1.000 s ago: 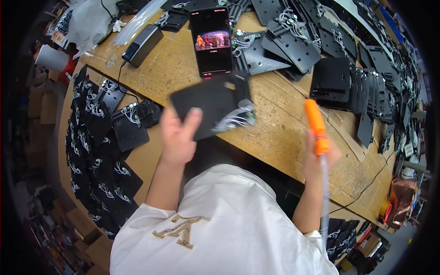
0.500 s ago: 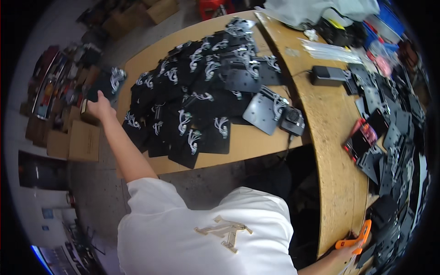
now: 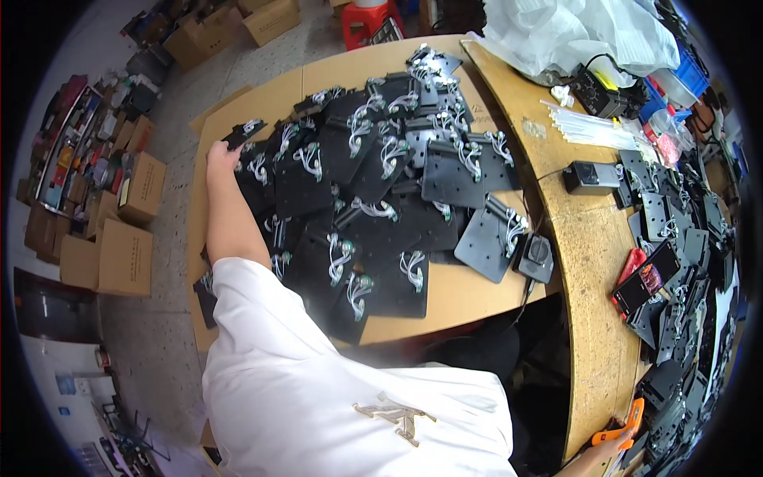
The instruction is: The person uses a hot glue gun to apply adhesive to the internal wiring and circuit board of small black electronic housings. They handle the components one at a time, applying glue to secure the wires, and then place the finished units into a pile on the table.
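Ideally, the left hand (image 3: 222,156) should lay its gripped plate (image 3: 236,137) wires (image 3: 253,126) up at ten o'clock, the right hand (image 3: 612,447) clasping a tool (image 3: 636,413) at four.

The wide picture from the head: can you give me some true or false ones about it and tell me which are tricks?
1. The right hand holds an orange tool. True.
2. The phone has a lit screen. True.
3. The left hand touches the phone. False: it is at a black plate.
4. The shirt is green. False: it is white.
5. Many plates carry pale wires. True.
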`<state>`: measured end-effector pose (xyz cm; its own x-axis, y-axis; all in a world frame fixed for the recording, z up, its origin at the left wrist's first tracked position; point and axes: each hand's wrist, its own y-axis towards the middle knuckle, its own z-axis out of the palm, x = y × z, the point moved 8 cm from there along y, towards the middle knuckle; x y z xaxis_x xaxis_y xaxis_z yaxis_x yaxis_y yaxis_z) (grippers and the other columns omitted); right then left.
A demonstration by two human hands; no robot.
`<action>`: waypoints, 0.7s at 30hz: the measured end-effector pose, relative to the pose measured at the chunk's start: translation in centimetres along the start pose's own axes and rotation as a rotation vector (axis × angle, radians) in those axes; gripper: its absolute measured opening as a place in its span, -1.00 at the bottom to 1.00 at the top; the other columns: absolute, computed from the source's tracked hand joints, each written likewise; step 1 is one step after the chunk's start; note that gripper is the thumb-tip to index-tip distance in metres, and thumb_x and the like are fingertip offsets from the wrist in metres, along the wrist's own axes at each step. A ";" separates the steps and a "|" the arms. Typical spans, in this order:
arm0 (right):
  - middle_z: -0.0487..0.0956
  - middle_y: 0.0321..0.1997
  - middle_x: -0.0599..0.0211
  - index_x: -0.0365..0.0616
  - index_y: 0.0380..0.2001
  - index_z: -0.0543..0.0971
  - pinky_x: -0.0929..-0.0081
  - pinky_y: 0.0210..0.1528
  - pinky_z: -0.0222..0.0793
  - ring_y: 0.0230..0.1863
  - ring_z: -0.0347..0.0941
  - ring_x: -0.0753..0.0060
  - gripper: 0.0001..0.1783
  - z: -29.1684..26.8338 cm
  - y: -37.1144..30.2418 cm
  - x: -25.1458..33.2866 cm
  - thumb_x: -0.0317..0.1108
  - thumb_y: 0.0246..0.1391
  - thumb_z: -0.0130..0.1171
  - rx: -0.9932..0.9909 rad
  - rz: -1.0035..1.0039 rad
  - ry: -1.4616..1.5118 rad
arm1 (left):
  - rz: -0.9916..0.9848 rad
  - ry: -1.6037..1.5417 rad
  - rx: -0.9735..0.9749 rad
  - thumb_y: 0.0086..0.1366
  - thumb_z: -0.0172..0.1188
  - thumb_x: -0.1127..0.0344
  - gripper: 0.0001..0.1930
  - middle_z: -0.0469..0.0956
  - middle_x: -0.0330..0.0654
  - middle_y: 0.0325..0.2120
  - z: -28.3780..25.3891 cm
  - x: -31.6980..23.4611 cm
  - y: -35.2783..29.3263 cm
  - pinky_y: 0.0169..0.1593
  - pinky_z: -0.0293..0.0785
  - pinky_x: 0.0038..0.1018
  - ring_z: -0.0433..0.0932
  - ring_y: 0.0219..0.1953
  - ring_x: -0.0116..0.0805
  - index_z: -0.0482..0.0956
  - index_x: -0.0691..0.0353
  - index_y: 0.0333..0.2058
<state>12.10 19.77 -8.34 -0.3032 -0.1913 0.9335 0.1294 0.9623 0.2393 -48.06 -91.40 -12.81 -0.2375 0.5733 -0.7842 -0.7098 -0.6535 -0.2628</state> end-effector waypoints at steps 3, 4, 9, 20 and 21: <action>0.59 -0.33 0.31 -0.17 -0.06 0.50 0.58 -0.39 0.31 -0.40 0.42 0.57 -0.47 -0.7 -0.4 -0.2 0.10 0.25 -0.04 -0.036 0.015 -0.021 | 0.069 0.128 0.077 0.32 -0.26 0.56 -0.56 0.24 0.16 0.17 3.2 -0.6 1.3 0.15 0.38 0.12 0.31 0.18 0.11 0.16 0.39 0.19; 0.59 -0.33 0.31 -0.17 -0.05 0.50 0.58 -0.39 0.32 -0.40 0.42 0.57 -0.47 -0.8 -0.5 -0.5 0.10 0.25 -0.04 -0.048 0.020 -0.025 | 0.096 0.266 0.099 0.32 -0.21 0.53 -0.56 0.28 0.15 0.14 4.3 -1.3 1.2 0.14 0.38 0.12 0.33 0.17 0.09 0.20 0.36 0.18; 0.60 -0.33 0.31 -0.16 -0.03 0.50 0.59 -0.40 0.32 -0.39 0.43 0.57 -0.47 -3.0 -0.5 -0.6 0.09 0.25 -0.04 -0.075 0.015 -0.050 | 1.177 1.491 -0.537 0.16 0.23 0.05 -0.35 0.49 0.04 0.00 12.5 -13.6 -14.7 0.14 0.36 -0.25 0.50 0.03 -0.05 0.33 0.37 0.11; 0.50 -0.45 0.38 -0.13 -0.24 0.48 0.59 -0.58 0.38 -0.34 0.50 0.38 -0.48 -0.1 -3.5 3.0 0.17 0.19 0.01 0.456 0.400 0.892 | 0.180 0.437 1.228 0.10 0.17 0.54 -0.95 0.59 0.04 -0.36 21.0 15.9 -67.4 -0.20 0.53 -0.31 0.60 -0.34 -0.16 0.52 0.37 -0.41; 0.50 -0.45 0.36 -0.14 -0.25 0.47 0.59 -0.59 0.37 -0.33 0.50 0.37 -0.47 -1.4 -3.4 2.6 0.18 0.19 0.00 0.441 0.470 1.074 | 0.226 0.604 1.448 0.12 0.14 0.59 -0.86 0.59 0.03 -0.32 22.2 20.4 -71.6 -0.13 0.53 -0.32 0.59 -0.27 -0.18 0.53 0.38 -0.30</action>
<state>12.20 15.78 -6.38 0.6355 0.3266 0.6996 -0.3731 0.9232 -0.0921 -16.80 -21.89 2.49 -0.3845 0.0302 -0.9226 -0.7868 0.5120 0.3447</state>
